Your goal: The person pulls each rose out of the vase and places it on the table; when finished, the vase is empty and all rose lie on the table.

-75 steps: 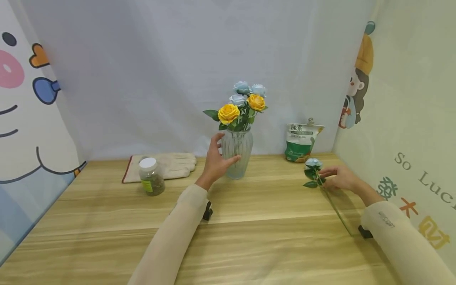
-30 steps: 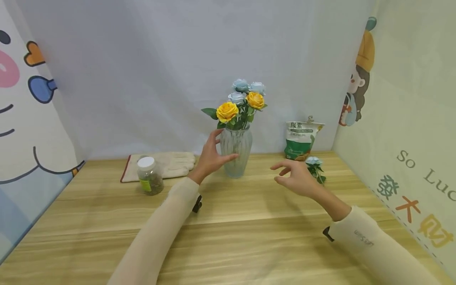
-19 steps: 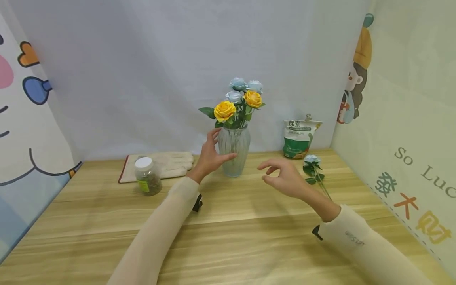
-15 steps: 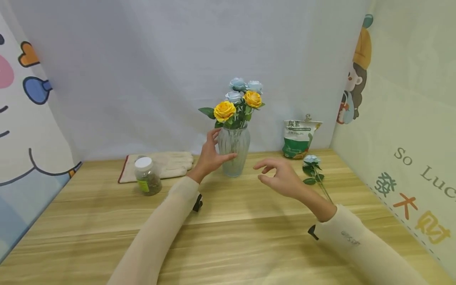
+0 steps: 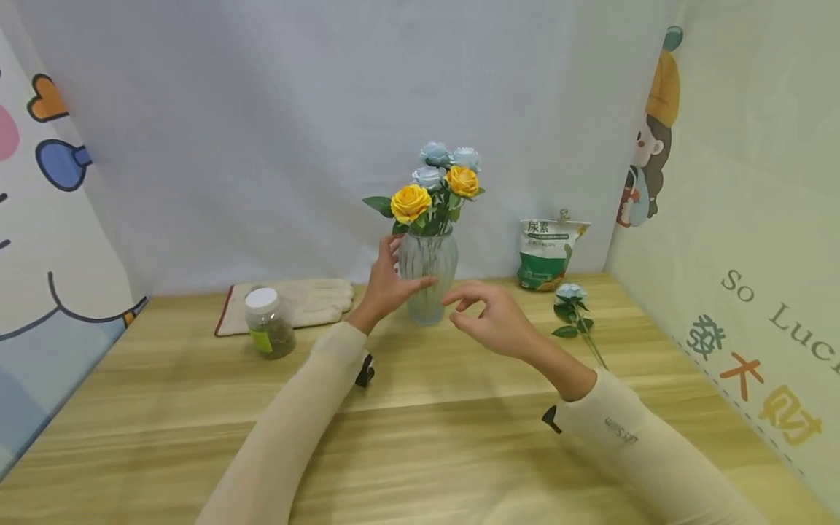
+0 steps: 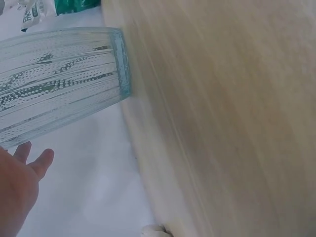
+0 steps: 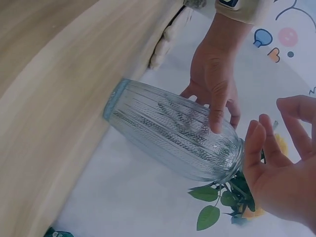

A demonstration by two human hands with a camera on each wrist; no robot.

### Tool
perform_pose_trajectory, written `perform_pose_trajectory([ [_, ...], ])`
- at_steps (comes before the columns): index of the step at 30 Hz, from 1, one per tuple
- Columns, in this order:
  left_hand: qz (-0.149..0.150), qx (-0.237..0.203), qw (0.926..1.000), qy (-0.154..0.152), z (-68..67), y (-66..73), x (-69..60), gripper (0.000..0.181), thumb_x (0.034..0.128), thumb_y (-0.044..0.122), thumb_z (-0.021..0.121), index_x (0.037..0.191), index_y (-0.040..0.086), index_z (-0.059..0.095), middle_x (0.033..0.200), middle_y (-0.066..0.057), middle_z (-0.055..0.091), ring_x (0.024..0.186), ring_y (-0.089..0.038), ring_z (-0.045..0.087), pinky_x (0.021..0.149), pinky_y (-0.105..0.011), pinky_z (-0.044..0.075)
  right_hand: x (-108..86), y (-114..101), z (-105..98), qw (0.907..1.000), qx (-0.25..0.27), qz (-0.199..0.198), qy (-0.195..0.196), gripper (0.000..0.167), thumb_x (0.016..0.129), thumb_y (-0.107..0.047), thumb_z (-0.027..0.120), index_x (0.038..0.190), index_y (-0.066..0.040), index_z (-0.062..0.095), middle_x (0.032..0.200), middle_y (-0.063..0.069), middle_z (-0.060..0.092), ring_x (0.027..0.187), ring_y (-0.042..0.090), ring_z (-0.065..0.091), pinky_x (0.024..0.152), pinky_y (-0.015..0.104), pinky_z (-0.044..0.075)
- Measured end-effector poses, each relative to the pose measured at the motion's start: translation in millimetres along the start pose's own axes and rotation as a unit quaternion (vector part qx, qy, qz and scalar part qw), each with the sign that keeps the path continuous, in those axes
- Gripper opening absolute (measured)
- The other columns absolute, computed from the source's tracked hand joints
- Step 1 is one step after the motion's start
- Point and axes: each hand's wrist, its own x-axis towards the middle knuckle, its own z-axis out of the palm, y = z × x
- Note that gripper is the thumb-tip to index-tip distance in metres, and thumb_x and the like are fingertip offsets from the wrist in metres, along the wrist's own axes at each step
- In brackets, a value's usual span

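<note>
A ribbed clear glass vase (image 5: 434, 255) stands upright on the wooden table, holding several pale blue roses (image 5: 429, 177) and two yellow roses (image 5: 410, 203). My left hand (image 5: 386, 290) holds it from the left, thumb across the front and fingers behind. In the right wrist view that thumb lies along the glass vase (image 7: 173, 131). My right hand (image 5: 495, 321) hovers just right of the vase, fingers loosely bent, with nothing in it; whether it touches the glass I cannot tell. One loose pale blue rose (image 5: 571, 293) lies on the table to the right, its lower stem hidden by my forearm.
A white-lidded jar (image 5: 269, 328) stands at the left before a pair of cream work gloves (image 5: 318, 300). At the back right is a green and white bag (image 5: 546, 255) with a clip on top. Printed cloth walls (image 5: 735, 219) border the table.
My right hand, earlier at the loose blue rose, has let go of it and moved left to beside the vase. The rose lies on the table. My left hand keeps its hold.
</note>
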Motion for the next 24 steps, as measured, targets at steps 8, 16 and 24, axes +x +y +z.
perform_pose_trajectory([
  [8,-0.005,-0.008,0.9999,-0.008,-4.0,6.1,6.3,0.090,0.0776,0.027,0.087,0.143,0.006,0.028,0.150,-0.020,0.042,0.133,-0.040,0.047,0.101,-0.054,0.045,9.7,-4,0,1.0000,0.000,-0.006,0.004,0.020,0.088,0.001,0.065,0.103,-0.008,0.076,0.114,0.006,0.069,0.091,0.021,0.063,0.058,0.029,0.051],
  [16,-0.019,-0.007,0.9997,-0.011,-0.5,7.7,8.7,0.094,0.0755,0.029,0.089,0.144,0.007,0.028,0.152,-0.020,0.039,0.135,-0.039,0.043,0.103,-0.055,0.042,15.4,-8,3,0.9995,0.015,-0.028,0.002,0.022,0.087,0.003,0.064,0.103,-0.006,0.075,0.111,0.007,0.070,0.089,0.020,0.064,0.061,0.030,0.052],
  [24,-0.032,0.000,0.9995,0.001,1.1,4.7,4.3,0.094,0.0770,0.024,0.088,0.146,0.009,0.025,0.153,-0.022,0.036,0.139,-0.040,0.037,0.108,-0.057,0.036,18.8,-11,5,0.9994,0.016,-0.030,-0.005,0.021,0.087,0.003,0.064,0.103,-0.006,0.075,0.115,0.007,0.069,0.090,0.020,0.063,0.059,0.030,0.051],
])
